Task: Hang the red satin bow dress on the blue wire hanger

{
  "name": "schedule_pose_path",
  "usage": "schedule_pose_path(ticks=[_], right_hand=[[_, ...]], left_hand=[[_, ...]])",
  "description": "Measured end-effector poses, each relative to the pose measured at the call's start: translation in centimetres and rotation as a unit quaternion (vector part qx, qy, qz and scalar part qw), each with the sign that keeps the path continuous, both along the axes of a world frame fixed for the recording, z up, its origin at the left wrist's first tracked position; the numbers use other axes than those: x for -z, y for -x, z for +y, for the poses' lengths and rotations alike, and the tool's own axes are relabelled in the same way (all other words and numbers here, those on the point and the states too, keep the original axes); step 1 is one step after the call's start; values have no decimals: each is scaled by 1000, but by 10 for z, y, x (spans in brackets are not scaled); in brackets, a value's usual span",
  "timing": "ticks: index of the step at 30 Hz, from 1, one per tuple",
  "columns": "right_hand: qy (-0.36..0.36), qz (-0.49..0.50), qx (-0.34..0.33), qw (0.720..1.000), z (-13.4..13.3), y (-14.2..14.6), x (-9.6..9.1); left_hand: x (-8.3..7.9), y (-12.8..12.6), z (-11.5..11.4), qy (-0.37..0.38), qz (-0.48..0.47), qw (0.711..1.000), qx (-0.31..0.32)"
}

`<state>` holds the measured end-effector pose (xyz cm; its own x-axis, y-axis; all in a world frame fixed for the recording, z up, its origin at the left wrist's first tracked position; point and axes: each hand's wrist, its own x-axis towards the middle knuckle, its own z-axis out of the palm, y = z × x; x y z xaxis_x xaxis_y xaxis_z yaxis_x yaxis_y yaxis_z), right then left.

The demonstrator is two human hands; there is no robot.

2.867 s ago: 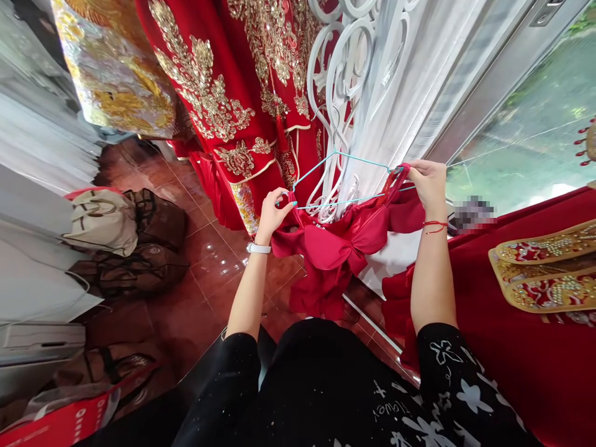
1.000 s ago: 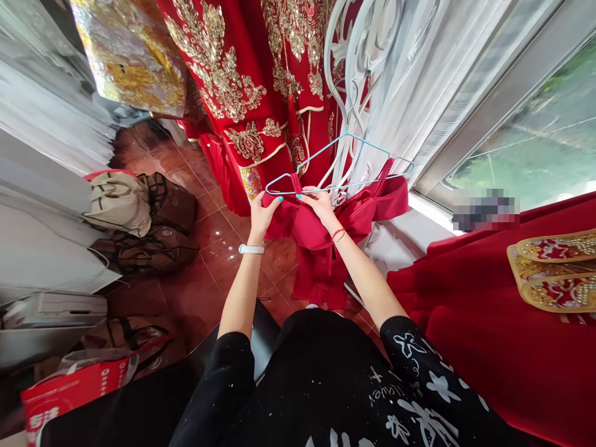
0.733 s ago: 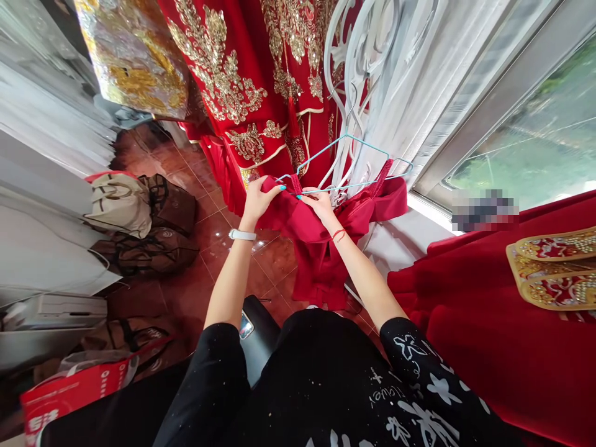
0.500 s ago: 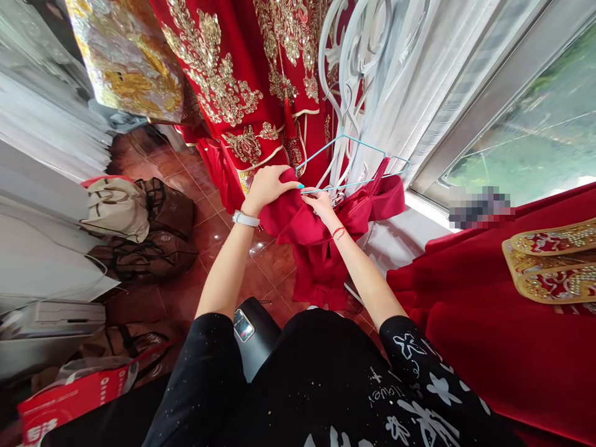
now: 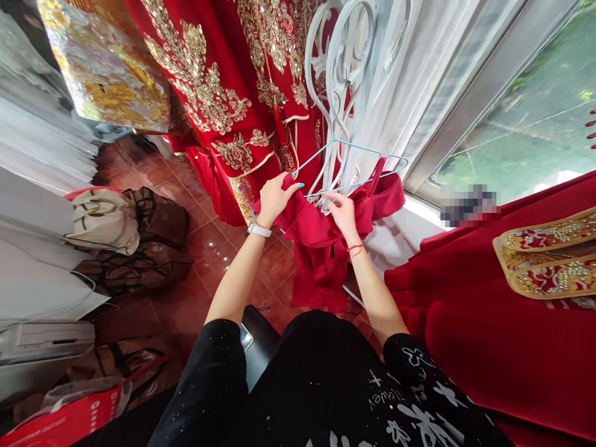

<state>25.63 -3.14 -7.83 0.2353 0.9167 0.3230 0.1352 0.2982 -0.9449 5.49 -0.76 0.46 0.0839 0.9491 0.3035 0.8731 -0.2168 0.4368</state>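
Note:
A plain red dress [image 5: 326, 248] hangs from a thin teal wire hanger [image 5: 358, 148], whose hook is caught on a white scrolled metal stand [image 5: 342, 68]. My left hand [image 5: 274, 197] is closed on the dress's left top edge, bunching the cloth by the hanger's left end. My right hand [image 5: 341, 210] pinches the dress's top edge and the hanger's lower wire near the middle. The dress's right strap [image 5: 378, 172] is looped over the hanger's right end.
Red gowns with gold embroidery [image 5: 218, 81] hang behind. Bags [image 5: 135, 236] and a red paper bag [image 5: 69, 416] lie on the brown tiled floor at left. At right stands a red-draped table [image 5: 503, 347] with embroidered shoes [image 5: 549, 261], beside a window [image 5: 526, 124].
My right hand left the hanger's right end and came to the middle. My left hand slid up and right, gathering the dress's left side over the hanger's left end.

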Motion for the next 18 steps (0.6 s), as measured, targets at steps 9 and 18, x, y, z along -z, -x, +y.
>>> schedule_pose_path(ticks=[9, 18], right_hand=[[-30, -62, 368, 927, -40, -152, 31], [13, -70, 228, 971, -22, -172, 47]], left_hand=[[21, 10, 14, -109, -128, 980, 110], [16, -13, -2, -191, -109, 968, 120]])
